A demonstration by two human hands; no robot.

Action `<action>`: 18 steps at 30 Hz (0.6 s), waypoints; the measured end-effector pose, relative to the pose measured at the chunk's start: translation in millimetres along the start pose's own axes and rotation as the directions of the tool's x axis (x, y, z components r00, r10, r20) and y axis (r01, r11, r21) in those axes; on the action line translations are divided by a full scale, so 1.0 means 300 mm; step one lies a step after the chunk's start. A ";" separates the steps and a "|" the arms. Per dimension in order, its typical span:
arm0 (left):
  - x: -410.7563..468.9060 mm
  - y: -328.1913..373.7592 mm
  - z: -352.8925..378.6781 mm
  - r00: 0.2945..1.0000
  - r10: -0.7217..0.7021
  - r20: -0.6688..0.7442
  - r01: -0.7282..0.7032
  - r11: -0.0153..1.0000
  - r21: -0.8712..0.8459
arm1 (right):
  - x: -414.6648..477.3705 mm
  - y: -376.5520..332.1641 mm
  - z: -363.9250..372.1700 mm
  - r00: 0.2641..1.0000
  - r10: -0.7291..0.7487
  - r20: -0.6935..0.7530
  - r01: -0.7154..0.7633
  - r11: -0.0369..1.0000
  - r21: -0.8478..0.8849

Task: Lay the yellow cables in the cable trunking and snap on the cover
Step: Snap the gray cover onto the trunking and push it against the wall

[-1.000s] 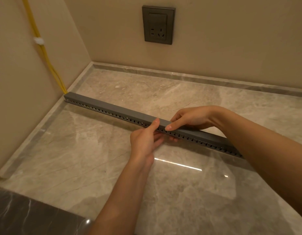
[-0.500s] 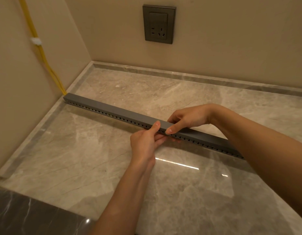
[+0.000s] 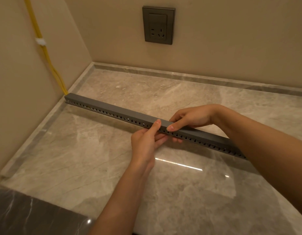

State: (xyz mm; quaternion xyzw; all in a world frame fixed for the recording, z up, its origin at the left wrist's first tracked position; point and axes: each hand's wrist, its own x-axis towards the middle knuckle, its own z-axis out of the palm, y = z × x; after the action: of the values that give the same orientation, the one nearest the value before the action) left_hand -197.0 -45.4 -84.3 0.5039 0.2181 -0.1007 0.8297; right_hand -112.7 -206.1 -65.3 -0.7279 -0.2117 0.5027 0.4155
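**Both hands pinch the trunking at mid-length, cover on top**

The grey cable trunking (image 3: 102,108) lies flat on the marble surface (image 3: 96,158). It runs diagonally from the foot of the left wall (image 3: 19,99) towards the right, where the right forearm hides its far end. The yellow cables (image 3: 45,53) come down that wall through a white cable clip (image 3: 40,41) and disappear into the trunking's left end. The cover (image 3: 123,110) sits along the whole visible top; whether every stretch has clicked home cannot be told from here.

The left hand (image 3: 145,141) grips from the near side, with its thumb on the cover's front edge and its curled fingers against the slotted side wall. Just beside it, the right hand (image 3: 192,116) reaches over from behind. Its fingers are draped down the far side and its thumb tip is on the same front edge, so each hand pinches the section between thumb and fingers. A dark wall socket (image 3: 158,25) sits on the back wall, well apart from the work.

The trunking looks like light, thin-walled plastic, stiff along its length but springy across it. The slotted walls will probably flex inward under a squeeze. The best hold is likely a pinch top to bottom over a short stretch, thumbs on the cover edge. A long piece this light may slide on the polished stone, so one hand should steady it.
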 end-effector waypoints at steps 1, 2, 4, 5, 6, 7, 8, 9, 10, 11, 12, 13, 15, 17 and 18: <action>0.001 0.004 -0.001 1.000 -0.003 0.002 0.003 1.000 -0.011 | 0.000 0.005 -0.002 1.000 -0.004 0.010 0.004 1.000 0.027; 0.003 0.007 -0.002 1.000 -0.010 -0.001 0.010 1.000 -0.026 | 0.001 0.010 -0.004 1.000 -0.005 0.017 0.004 0.999 0.049; 0.011 0.013 -0.009 1.000 -0.030 -0.008 0.029 0.999 -0.046 | 0.002 0.020 -0.006 1.000 -0.003 0.025 0.001 0.996 0.084; 0.014 0.014 -0.015 0.999 -0.036 0.000 0.036 0.998 -0.054 | 0.002 0.024 -0.008 1.000 -0.003 0.023 0.001 0.995 0.101; 0.016 0.014 -0.022 0.999 -0.037 0.015 0.038 0.997 -0.065 | 0.001 0.027 -0.010 1.000 -0.004 0.015 0.002 0.993 0.119; 0.019 0.012 -0.027 0.999 -0.032 0.030 0.034 0.996 -0.077 | 0.001 0.031 -0.012 1.000 -0.005 0.004 0.004 0.991 0.132; 0.022 0.008 -0.033 0.999 -0.022 0.037 0.025 0.996 -0.080 | 0.001 0.034 -0.014 1.000 -0.005 -0.008 0.006 0.990 0.140; 0.023 0.003 -0.037 0.999 -0.010 0.035 0.012 0.997 -0.071 | 0.001 0.036 -0.014 1.000 -0.005 -0.015 0.007 0.990 0.142; 0.025 -0.003 -0.039 1.000 0.004 0.026 -0.003 0.999 -0.052 | 0.001 0.038 -0.014 1.000 -0.006 -0.017 0.008 0.990 0.142; 0.026 -0.008 -0.040 1.000 0.019 0.018 -0.019 0.999 -0.030 | 0.003 0.040 -0.014 1.000 -0.007 -0.014 0.009 0.990 0.144; 0.027 -0.012 -0.041 0.999 0.032 0.017 -0.032 0.999 -0.015 | 0.003 0.041 -0.013 1.000 -0.008 -0.011 0.009 0.989 0.148; 0.027 -0.016 -0.041 0.999 0.040 0.019 -0.040 0.999 -0.007 | 0.003 0.042 -0.013 1.000 -0.008 -0.007 0.009 0.988 0.156; 0.028 -0.019 -0.043 0.998 0.052 0.029 -0.052 0.999 0.004 | 0.002 0.044 -0.014 1.000 -0.006 -0.001 0.006 0.985 0.175; 0.027 -0.018 -0.043 0.998 0.060 0.028 -0.061 0.998 0.022 | 0.001 0.042 -0.016 1.000 0.004 0.006 -0.004 0.982 0.187; 0.027 -0.016 -0.042 0.998 0.058 0.022 -0.059 0.998 0.031 | 0.001 0.040 -0.017 1.000 0.009 0.014 -0.011 0.982 0.189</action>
State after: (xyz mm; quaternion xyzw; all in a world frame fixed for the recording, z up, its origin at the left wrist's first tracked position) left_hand -195.1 -36.2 -96.8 0.5222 0.1930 -0.0852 0.8263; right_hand -109.2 -214.6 -74.6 -0.6829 -0.1619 0.5273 0.4789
